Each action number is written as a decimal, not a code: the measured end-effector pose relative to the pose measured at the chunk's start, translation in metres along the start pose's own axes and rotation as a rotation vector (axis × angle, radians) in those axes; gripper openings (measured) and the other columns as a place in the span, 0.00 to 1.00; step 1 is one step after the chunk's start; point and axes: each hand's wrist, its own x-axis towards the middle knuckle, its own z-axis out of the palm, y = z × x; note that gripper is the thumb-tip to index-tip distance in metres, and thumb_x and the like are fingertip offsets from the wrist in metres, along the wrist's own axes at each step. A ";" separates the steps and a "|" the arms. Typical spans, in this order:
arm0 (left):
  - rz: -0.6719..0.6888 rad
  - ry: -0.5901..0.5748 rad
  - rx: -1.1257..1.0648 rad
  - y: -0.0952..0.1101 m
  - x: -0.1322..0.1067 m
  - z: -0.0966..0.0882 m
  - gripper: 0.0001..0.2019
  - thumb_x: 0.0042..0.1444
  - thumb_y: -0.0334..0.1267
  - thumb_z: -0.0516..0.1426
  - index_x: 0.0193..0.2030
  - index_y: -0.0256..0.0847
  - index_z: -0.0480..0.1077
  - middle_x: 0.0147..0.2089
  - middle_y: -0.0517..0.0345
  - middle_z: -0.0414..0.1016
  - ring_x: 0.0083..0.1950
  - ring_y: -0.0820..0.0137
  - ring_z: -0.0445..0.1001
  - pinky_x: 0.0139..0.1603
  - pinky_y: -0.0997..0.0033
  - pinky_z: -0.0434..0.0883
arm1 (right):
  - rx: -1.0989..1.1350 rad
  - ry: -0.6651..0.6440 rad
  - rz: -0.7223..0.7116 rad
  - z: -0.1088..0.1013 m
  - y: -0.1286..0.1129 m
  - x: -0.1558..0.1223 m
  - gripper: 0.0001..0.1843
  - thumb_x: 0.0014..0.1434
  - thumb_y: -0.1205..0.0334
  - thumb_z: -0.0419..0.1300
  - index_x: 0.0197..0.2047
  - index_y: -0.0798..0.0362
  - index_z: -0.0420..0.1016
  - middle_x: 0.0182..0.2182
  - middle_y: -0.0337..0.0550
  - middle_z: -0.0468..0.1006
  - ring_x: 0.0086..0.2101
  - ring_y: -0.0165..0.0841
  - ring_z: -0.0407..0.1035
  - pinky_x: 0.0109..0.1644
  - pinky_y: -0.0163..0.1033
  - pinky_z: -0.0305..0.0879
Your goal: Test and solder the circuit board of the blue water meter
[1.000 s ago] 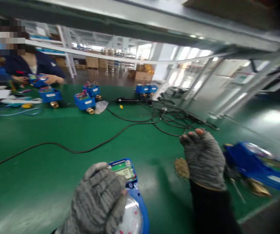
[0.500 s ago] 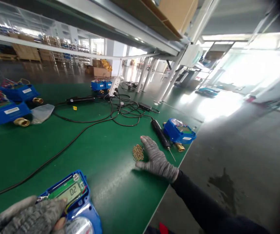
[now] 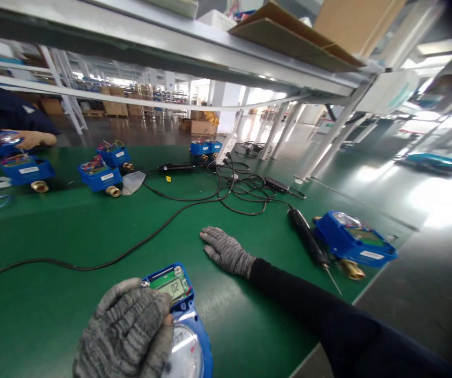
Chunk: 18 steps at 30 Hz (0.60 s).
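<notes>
My left hand (image 3: 125,331), in a grey knit glove, grips a blue water meter (image 3: 184,320) at the near edge of the green table (image 3: 72,247). The meter's small green display reads 02 and a round dial shows below it. My right hand (image 3: 226,252), also gloved, lies palm down on the table with its fingers spread and nothing visible in it. To its right lie a black electric screwdriver (image 3: 308,241) and a second blue meter (image 3: 354,244) with a brass fitting.
Black cables (image 3: 226,197) snake across the middle of the table to a power strip (image 3: 228,147). Several blue meters (image 3: 100,176) stand at the back left, where a co-worker's hand (image 3: 32,139) holds another. A shelf (image 3: 170,37) hangs overhead. The table edge runs along the right.
The view swung right and then back left. My right hand slid from beside a small pile of brass screws to lie flat on the table; the pile is no longer in sight. My left hand kept hold of the meter.
</notes>
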 end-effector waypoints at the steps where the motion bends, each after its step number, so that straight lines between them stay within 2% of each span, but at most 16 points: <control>1: 0.020 -0.001 0.020 0.003 0.006 -0.002 0.08 0.59 0.30 0.56 0.43 0.43 0.73 0.37 0.62 0.82 0.43 0.71 0.79 0.60 0.67 0.71 | 0.028 -0.018 -0.054 0.007 -0.008 0.016 0.25 0.69 0.59 0.51 0.64 0.63 0.67 0.62 0.60 0.69 0.63 0.46 0.60 0.69 0.56 0.55; 6: 0.034 0.020 0.046 0.010 0.019 -0.006 0.06 0.59 0.28 0.55 0.42 0.39 0.71 0.35 0.60 0.82 0.40 0.72 0.78 0.61 0.67 0.69 | 0.180 -0.122 -0.337 0.038 -0.051 0.085 0.23 0.68 0.61 0.52 0.62 0.62 0.70 0.61 0.57 0.70 0.63 0.41 0.61 0.70 0.51 0.52; 10: 0.009 0.037 0.030 0.011 0.021 -0.005 0.06 0.59 0.29 0.54 0.40 0.39 0.71 0.33 0.61 0.81 0.37 0.73 0.78 0.63 0.69 0.67 | 0.294 -0.178 -0.484 0.056 -0.080 0.121 0.22 0.67 0.63 0.54 0.60 0.64 0.72 0.58 0.58 0.73 0.60 0.40 0.64 0.69 0.46 0.54; 15: 0.009 0.095 0.049 0.013 0.021 -0.001 0.06 0.59 0.30 0.54 0.40 0.39 0.72 0.32 0.61 0.81 0.36 0.73 0.79 0.62 0.69 0.68 | 0.485 -0.207 -0.536 0.076 -0.115 0.144 0.20 0.65 0.64 0.56 0.57 0.63 0.75 0.57 0.59 0.75 0.60 0.41 0.65 0.67 0.46 0.58; 18: 0.002 0.148 0.058 0.013 0.020 0.002 0.06 0.58 0.30 0.55 0.39 0.38 0.72 0.31 0.60 0.80 0.35 0.72 0.79 0.58 0.67 0.72 | 0.651 -0.180 -0.470 0.078 -0.126 0.150 0.18 0.65 0.60 0.57 0.54 0.58 0.78 0.53 0.55 0.78 0.56 0.41 0.70 0.62 0.47 0.64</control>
